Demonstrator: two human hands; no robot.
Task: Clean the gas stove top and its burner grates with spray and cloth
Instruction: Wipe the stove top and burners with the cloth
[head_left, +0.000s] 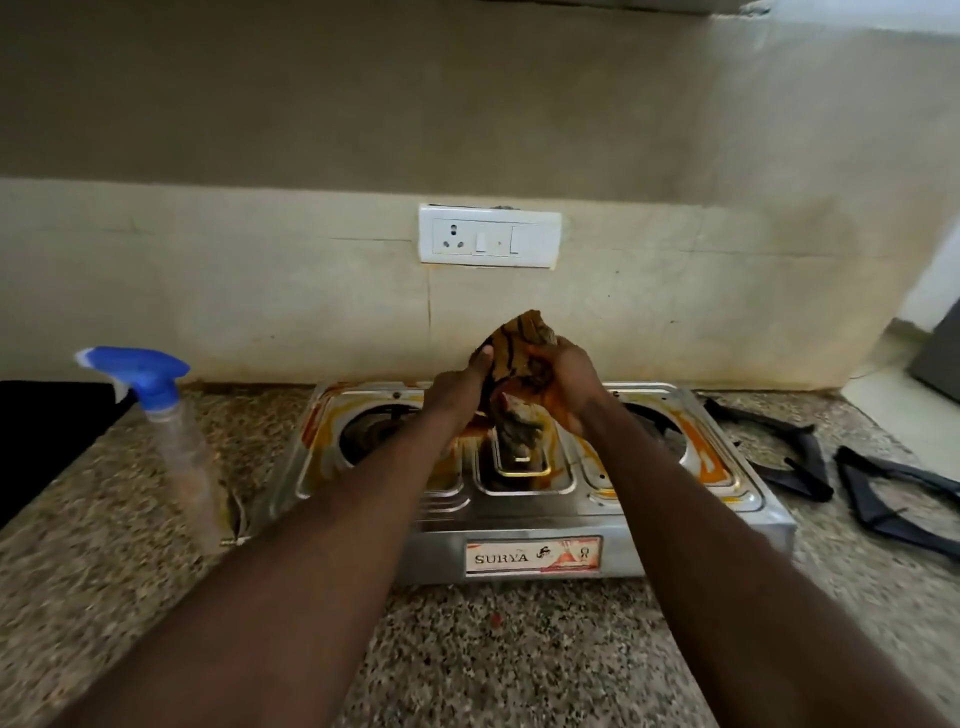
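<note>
Left hand (462, 384) raised above the middle of the stove, fingers curled closed on the left side of a bunched cloth (519, 358); thumb lies against the fabric. Right hand (563, 382) grips the same cloth from the right, fingers wrapped around it. Cloth: brownish-orange with dark stripes, crumpled, stained; upper end sticks up above both hands, lower end hangs down between the wrists, over the stove's centre recess. Whether that end touches the metal cannot be told. Both forearms reach in from the bottom of the view.

Gas stove (524, 525): two-burner, stainless steel, label "SURYA" on front panel. Top streaked with orange residue, heaviest around both burner wells and along the left and right rims. Burner wells are bare, no grates on them.

Two burner grates (789, 457), black, lie flat on the speckled granite counter (519, 649) to the right of the stove, side by side, the nearer one close to the stove's right edge.

Spray bottle (171, 431): clear body, blue trigger head, stands upright on the counter left of the stove, apart from it.

White switch-and-socket plate (490, 236) on the wall behind, above the stove.
</note>
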